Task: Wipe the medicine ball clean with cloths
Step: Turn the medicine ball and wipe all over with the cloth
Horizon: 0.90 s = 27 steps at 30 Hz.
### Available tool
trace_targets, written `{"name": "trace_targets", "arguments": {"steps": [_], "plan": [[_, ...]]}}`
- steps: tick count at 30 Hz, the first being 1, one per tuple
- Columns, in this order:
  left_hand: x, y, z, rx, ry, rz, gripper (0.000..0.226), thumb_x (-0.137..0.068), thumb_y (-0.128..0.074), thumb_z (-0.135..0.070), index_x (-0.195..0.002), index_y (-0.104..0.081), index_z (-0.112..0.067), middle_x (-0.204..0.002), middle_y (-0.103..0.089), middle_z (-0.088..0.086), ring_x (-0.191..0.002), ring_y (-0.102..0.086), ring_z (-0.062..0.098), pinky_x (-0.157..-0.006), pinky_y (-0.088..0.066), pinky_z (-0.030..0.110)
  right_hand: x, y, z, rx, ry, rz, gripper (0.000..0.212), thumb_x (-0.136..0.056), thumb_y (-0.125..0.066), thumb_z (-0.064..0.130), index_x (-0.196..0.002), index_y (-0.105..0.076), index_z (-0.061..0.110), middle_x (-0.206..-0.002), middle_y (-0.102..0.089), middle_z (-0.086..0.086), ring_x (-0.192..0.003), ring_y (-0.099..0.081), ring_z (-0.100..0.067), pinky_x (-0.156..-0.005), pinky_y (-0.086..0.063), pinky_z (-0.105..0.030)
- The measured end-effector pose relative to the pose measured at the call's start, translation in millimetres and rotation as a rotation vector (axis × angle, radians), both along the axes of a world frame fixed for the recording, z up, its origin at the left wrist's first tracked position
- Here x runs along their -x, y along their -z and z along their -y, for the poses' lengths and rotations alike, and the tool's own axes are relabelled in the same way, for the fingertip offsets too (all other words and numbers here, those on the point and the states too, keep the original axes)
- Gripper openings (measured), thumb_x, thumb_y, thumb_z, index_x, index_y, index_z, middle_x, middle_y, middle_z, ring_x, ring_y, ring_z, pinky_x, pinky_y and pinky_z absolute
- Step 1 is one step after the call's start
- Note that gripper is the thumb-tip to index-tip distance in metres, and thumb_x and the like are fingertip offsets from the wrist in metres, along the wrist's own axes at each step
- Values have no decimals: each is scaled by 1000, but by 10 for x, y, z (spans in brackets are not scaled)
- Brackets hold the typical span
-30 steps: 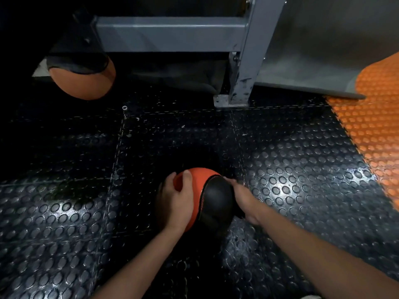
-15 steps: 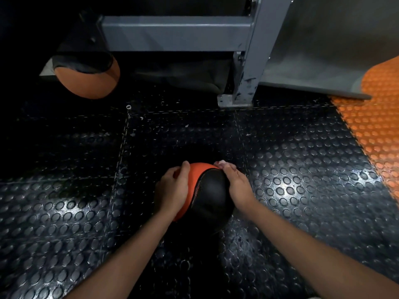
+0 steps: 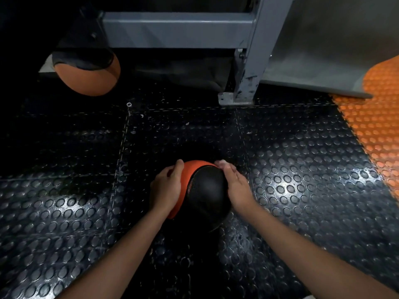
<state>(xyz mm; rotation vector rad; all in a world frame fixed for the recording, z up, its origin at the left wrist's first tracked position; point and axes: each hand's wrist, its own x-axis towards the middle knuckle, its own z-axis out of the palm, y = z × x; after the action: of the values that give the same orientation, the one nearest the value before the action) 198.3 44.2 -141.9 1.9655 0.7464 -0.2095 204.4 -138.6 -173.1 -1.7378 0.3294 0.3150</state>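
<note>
Medicine ball [image 3: 205, 190] sits on studded floor [image 3: 302, 190], btwn both hands. Left hand [image 3: 167, 188] cups orange side, fingers curled round it; right hand [image 3: 235, 186] lies flat on black side, fingers straight. No cloth visible. Tip: steady w/ left, fetch cloth before wiping.

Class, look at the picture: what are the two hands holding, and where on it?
The medicine ball: the left hand on its orange left side, the right hand on its black right side.
</note>
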Motion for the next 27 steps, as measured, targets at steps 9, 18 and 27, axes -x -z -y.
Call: {"name": "trace_targets", "arguments": {"steps": [9, 18, 27], "plan": [[-23, 24, 21, -37, 60, 11, 61, -97, -40, -71, -129, -70, -28, -125, -69, 3, -116, -62, 27, -89, -42, 35, -53, -166, 57, -30, 5, -44, 35, -107, -46, 52, -120, -74, 36, -131, -71, 17, -129, -60, -1, -118, -38, -26], [29, 34, 25, -28, 70, 64, 53, -103, -37, -60, -122, -72, -25, -117, -71, 1, -110, -64, 27, -93, -48, 40, -67, 65, 200, 15, -123, -308, 53, -109, -37, 52, -150, -57, 24, -153, -53, 3, -147, -42, -18, -123, -30, -35], [157, 67, 69, -58, 169, 179, 46, -109, -39, -43, -136, -67, -19, -136, -67, 4, -127, -58, 24, -105, -41, 33, -282, -245, -19, 9, -184, -107, 35, -89, -58, 57, -103, -82, 36, -116, -76, 20, -118, -64, -2, -105, -42, -22]]}}
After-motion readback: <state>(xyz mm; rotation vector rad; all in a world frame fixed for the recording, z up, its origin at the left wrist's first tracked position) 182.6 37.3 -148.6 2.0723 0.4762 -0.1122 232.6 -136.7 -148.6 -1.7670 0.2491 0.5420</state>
